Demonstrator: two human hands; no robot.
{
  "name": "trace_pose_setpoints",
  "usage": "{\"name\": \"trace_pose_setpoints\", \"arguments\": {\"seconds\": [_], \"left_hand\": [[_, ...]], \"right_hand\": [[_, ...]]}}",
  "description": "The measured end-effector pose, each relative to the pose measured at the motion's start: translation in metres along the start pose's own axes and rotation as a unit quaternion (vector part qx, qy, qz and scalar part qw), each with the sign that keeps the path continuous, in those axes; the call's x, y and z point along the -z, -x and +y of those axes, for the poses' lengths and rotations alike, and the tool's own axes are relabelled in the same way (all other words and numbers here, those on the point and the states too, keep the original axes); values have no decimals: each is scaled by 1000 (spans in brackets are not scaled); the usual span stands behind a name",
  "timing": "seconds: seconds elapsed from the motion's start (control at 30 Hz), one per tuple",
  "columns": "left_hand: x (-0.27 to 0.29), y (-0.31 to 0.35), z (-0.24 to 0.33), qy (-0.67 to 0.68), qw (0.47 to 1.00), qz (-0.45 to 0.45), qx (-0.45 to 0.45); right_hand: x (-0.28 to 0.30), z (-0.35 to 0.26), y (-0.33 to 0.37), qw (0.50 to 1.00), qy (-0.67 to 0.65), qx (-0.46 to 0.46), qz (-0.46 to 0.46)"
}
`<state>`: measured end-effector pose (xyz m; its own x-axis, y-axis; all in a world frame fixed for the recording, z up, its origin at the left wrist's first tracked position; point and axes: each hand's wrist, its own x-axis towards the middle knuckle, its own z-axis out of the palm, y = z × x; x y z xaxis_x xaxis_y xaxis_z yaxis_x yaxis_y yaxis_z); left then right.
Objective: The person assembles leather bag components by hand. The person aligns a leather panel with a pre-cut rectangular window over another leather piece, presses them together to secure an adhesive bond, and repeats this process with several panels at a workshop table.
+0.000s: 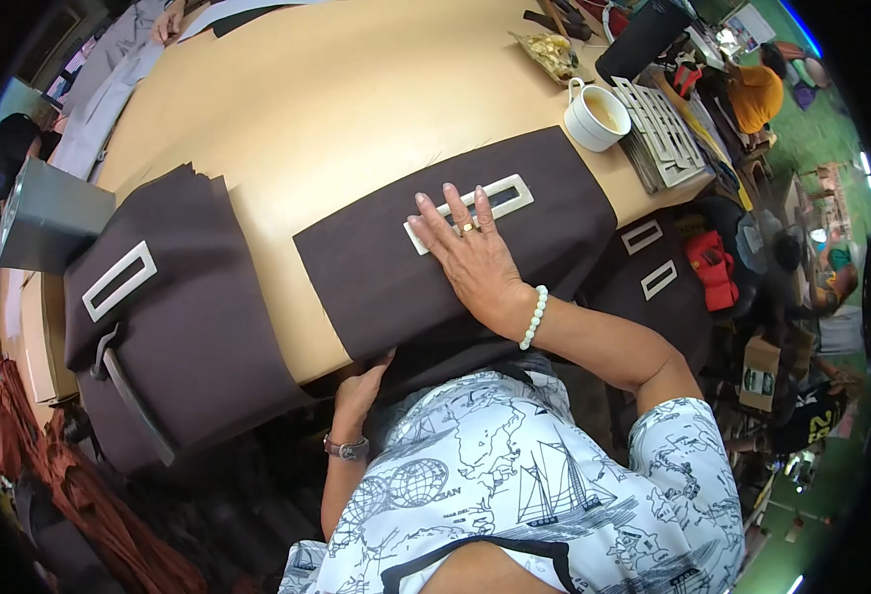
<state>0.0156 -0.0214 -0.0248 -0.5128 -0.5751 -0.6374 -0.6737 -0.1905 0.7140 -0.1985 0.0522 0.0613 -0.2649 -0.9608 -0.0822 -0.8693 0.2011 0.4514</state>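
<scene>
My right hand (476, 259) lies flat with fingers spread on a dark brown fabric panel (366, 287). Its fingertips cover part of a white rectangular frame (505, 197) with a long slot, which rests on the panel. Below the table edge, my left hand (358, 394) is closed at the panel's near, hanging edge; most of its fingers are hidden by the cloth. To the left, a stack of the same dark fabric (193, 297) drapes over the table edge. Another slotted white frame (120, 281) sits on that stack, beside scissors (129, 386) with dark handles.
A white cup (597, 117) with a brownish drink stands at the table's right, near stacked white slotted pieces (658, 134) and a black cylinder (643, 40). A grey metal box (51, 216) is at left. Across the table shows another person's hand (167, 22). More dark cloth hangs at right.
</scene>
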Motion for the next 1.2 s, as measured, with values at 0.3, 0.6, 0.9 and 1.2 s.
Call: {"name": "trace_pose_setpoints", "arguments": {"seconds": [0.3, 0.6, 0.9, 1.2], "left_hand": [[-5, 20, -2, 88, 993, 19, -71], [-17, 53, 27, 260, 944, 90, -181], [-2, 64, 54, 364, 906, 53, -208], [45, 44, 105, 371, 861, 135, -320]], "right_hand": [[-20, 14, 2, 974, -201, 83, 65], [-70, 78, 72, 757, -426, -359, 343], [-137, 66, 107, 407, -661, -540, 326], [-48, 128, 90, 498, -679, -373, 388]]}}
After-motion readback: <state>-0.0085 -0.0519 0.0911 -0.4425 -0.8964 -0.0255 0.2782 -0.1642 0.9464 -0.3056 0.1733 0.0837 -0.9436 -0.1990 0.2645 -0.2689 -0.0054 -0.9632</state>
